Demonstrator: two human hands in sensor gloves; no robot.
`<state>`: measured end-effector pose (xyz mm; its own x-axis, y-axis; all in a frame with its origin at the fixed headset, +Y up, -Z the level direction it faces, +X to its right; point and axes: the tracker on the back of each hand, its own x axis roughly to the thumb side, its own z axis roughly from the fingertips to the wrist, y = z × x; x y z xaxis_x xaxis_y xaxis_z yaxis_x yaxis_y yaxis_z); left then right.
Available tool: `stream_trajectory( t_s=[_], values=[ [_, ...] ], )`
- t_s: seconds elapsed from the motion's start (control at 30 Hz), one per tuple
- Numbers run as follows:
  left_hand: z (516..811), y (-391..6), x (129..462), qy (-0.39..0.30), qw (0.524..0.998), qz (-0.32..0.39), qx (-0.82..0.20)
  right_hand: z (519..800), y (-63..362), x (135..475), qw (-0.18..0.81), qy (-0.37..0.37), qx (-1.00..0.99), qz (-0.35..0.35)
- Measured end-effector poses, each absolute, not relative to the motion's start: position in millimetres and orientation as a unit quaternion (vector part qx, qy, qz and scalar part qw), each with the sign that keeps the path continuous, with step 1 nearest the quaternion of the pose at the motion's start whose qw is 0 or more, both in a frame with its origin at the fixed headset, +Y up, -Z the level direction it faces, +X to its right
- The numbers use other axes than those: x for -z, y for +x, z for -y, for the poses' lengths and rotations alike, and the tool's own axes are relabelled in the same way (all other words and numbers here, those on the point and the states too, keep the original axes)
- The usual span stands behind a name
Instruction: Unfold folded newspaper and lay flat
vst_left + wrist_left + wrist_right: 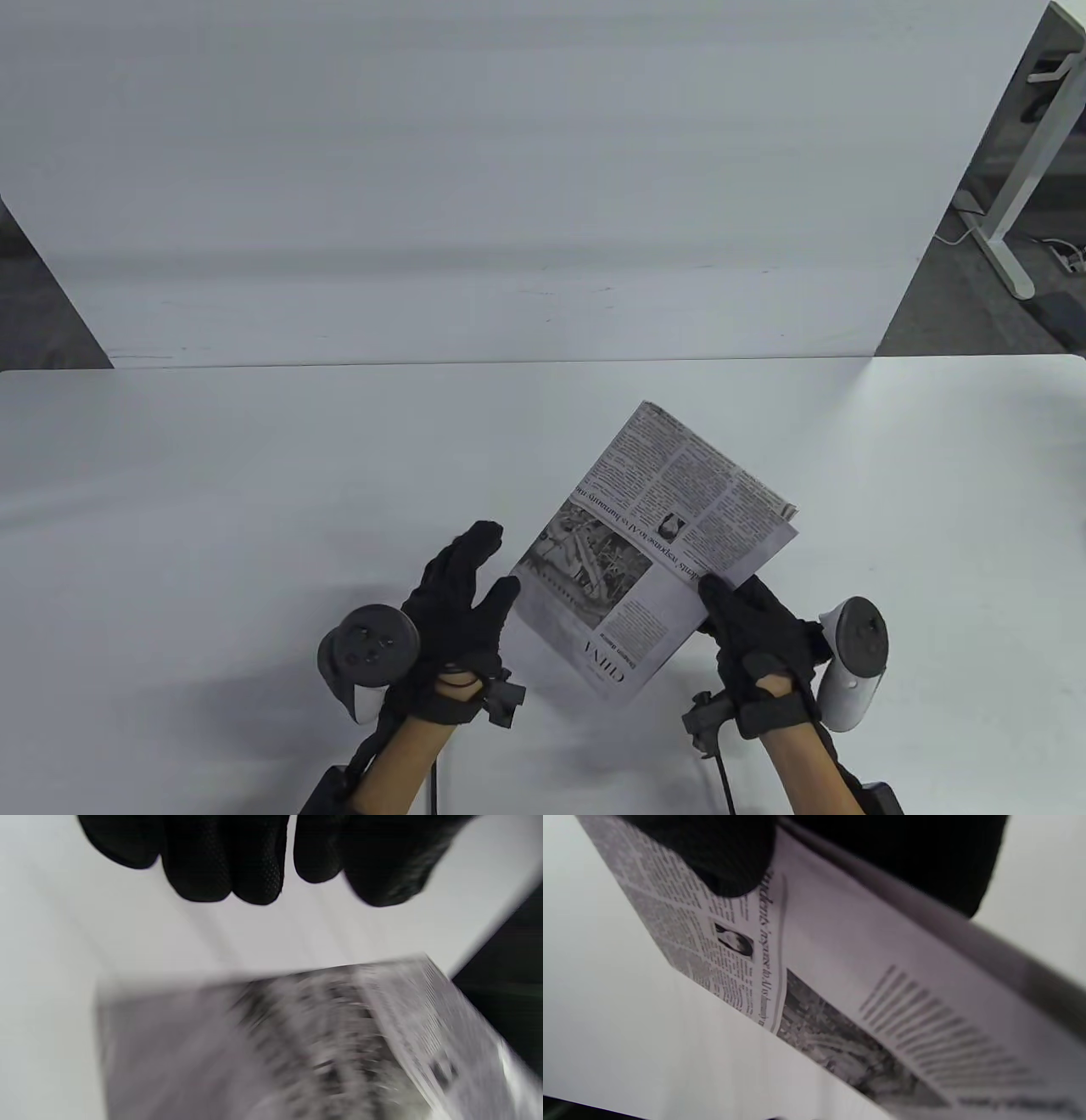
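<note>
white tabletop (254, 475), smooth matte, w/ a plain white panel standing behind it. the folded newspaper (653, 543) sits over the near-right part, still folded into a rough rectangle, turned diagonal, thin grey newsprint w/ a photo block and columns of text, far corner slightly ragged. right hand (755, 654) pinches its near-right edge, thumb on top in the right wrist view, prob to lift it so a layer can be peeled. left hand (458, 611) is loose, fingers spread, holding nothing, just beside the paper's left edge, likely ready to catch that edge.
</note>
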<state>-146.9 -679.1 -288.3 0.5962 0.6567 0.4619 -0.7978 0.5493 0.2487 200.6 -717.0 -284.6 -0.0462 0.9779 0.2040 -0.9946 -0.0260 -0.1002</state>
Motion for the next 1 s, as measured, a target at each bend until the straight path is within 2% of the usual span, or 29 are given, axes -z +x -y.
stream_trajectory(
  t_s=[0.07, 0.13, 0.2, 0.27, 0.37, 0.47, 0.6, 0.8, 1.0],
  values=[
    [673, -129, 280, 0.202, 0.860, 0.200, -0.424, 707, 191, 275, 0.613, 0.040, -0.771, 0.167],
    [674, -107, 273, 0.160, 0.842, 0.245, -0.454, 697, 171, 264, 0.522, 0.084, -0.823, 0.206],
    [678, -95, 270, 0.131, 0.834, 0.268, -0.464, 695, 159, 261, 0.486, 0.118, -0.841, 0.206],
    [685, -87, 268, 0.113, 0.821, 0.280, -0.484, 694, 140, 257, 0.458, 0.172, -0.854, 0.175],
    [692, -86, 268, 0.110, 0.801, 0.270, -0.523, 698, 124, 258, 0.457, 0.226, -0.853, 0.109],
    [694, -85, 268, 0.111, 0.798, 0.255, -0.535, 704, 118, 259, 0.455, 0.240, -0.853, 0.092],
    [695, -89, 270, 0.123, 0.798, 0.236, -0.541, 704, 118, 260, 0.457, 0.240, -0.852, 0.091],
    [699, -96, 277, 0.089, 0.767, 0.243, -0.586, 704, 124, 263, 0.492, 0.243, -0.833, 0.075],
    [700, -94, 280, 0.054, 0.746, 0.255, -0.613, 703, 135, 263, 0.548, 0.204, -0.806, 0.093]
  ],
)
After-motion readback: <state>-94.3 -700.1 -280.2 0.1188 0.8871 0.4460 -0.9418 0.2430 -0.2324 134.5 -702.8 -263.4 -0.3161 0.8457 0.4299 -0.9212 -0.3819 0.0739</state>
